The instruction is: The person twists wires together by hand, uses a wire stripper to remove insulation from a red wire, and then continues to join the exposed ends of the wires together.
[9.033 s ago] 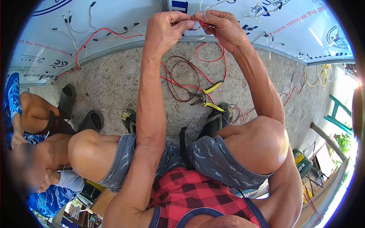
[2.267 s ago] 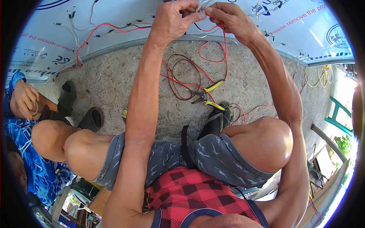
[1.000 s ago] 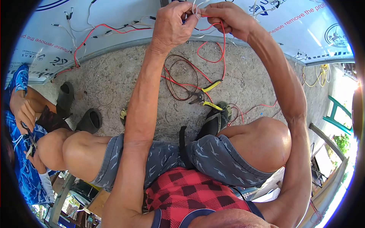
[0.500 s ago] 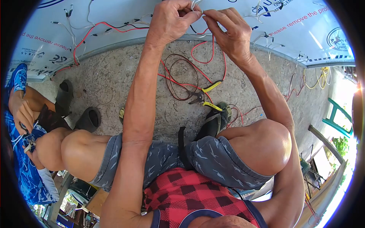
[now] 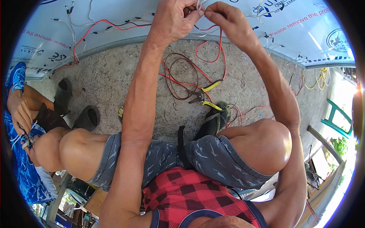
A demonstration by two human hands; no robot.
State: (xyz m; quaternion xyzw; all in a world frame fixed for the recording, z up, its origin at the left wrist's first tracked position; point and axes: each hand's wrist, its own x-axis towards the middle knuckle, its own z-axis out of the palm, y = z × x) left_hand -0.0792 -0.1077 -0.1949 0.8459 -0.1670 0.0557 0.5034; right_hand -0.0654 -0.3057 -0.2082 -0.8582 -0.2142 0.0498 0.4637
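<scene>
Near the top edge of the head view, my left hand [image 5: 174, 19] is closed, its thumb and fingers pinching thin white wires [image 5: 199, 5]. Close beside it on the right, my right hand [image 5: 230, 23] has thumb and index finger pressed together at the same wires. Both hands are in front of a film-covered panel [image 5: 125, 11]. A red wire [image 5: 221, 49] hangs just below my right hand and runs down to the floor. Yellow-handled wire strippers [image 5: 205, 94] lie with open handles on the concrete beside the looped red and brown wires.
At the left, a co-worker in a blue patterned sleeve [image 5: 18, 79] holds a small tool near one knee; black clogs [image 5: 86, 117] are close by. More wires with black ends stick out of the panel. A yellow wire coil [image 5: 323, 78] and a green plastic frame [image 5: 337, 118] are at the right.
My right hand has moved slightly left and up, its fingers more curled, and its forearm has swung outward. The red wire loop below has shifted a little right. The co-worker's hands have moved slightly.
</scene>
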